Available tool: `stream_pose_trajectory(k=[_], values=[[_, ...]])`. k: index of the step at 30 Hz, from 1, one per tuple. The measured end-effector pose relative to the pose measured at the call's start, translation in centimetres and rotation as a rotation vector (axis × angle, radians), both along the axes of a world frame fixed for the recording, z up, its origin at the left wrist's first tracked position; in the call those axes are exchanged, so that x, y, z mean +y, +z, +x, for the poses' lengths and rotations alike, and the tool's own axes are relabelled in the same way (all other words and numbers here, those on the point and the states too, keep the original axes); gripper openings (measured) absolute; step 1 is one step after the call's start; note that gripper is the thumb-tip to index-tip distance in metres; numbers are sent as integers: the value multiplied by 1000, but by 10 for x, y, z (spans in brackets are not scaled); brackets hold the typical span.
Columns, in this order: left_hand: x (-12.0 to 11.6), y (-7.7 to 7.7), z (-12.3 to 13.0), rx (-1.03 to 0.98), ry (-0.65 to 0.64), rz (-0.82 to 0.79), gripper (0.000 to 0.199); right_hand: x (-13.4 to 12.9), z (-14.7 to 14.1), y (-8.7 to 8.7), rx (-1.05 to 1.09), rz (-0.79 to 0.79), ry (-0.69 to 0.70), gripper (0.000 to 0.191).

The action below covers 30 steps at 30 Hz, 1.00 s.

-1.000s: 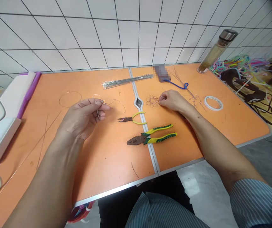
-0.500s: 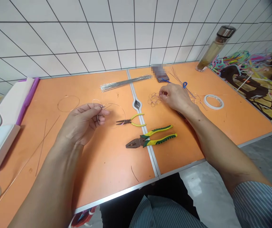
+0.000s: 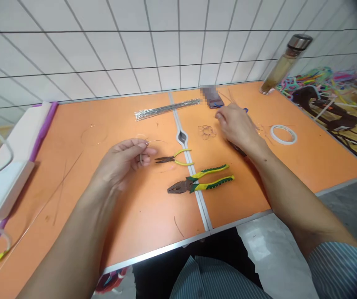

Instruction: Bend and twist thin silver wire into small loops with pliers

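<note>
Wire (image 3: 155,140) pinched btwn L hand (image 3: 125,161) fingertips (image 3: 142,145).

A: Site type?
B: Small craft workspace. Combination pliers (image 3: 192,185), needle-nose pliers (image 3: 170,159), wire bundle (image 3: 166,110) and bent-wire flower (image 3: 207,132) on a folding table (image 3: 141,236).
A: Home or shop?
B: Can't tell. White tiled wall (image 3: 134,50), drink bottle (image 3: 278,71), coloured strands (image 3: 320,79) heaped at right.
</note>
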State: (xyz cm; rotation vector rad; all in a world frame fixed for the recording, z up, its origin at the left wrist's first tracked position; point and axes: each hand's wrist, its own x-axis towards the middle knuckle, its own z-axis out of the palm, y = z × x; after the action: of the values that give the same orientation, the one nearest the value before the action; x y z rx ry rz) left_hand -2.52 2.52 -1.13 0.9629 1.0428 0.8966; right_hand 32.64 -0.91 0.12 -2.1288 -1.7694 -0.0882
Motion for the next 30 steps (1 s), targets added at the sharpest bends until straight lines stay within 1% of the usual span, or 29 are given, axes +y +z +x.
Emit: stream_pose_trajectory(k=[4, 5, 8, 10, 11, 13, 14, 17, 20, 24, 30], values=[[-7, 4, 13, -37, -35, -64, 10, -8, -17, 3, 136, 243, 159, 31], [-7, 4, 15, -47, -38, -76, 9, -12, -23, 4, 123, 296, 208, 29], [-8, 3, 18, -48, -42, -82, 14, -26, -43, 8, -38, 408, 292, 27], [-7, 1, 18, -52, -44, -78, 14, -35, -58, 8, -62, 471, 350, 27], [-7, 0, 18, -57, -48, -75, 14, -38, -65, 8, -66, 520, 403, 25], [-7, -1, 18, -74, -55, -75, 13, -41, -76, 4, -97, 591, 573, 20], [-6, -1, 18, -83, -58, -77, 13, -42, -81, 1, -114, 609, 664, 22], [-6, -1, 20, -109, -47, -94, 13, -41, -92, -11, -164, 613, 879, 30], [-6, -1, 20, -132, -41, -96, 16, -40, -99, -21, -192, 581, 980, 30], [-6, -2, 21, -141, -32, -92, 16, -40, -104, -26, -201, 564, 1017, 31], [-9, 1, 21, -172, -35, -113, 20, -40, -105, -28, -214, 532, 1020, 32]])
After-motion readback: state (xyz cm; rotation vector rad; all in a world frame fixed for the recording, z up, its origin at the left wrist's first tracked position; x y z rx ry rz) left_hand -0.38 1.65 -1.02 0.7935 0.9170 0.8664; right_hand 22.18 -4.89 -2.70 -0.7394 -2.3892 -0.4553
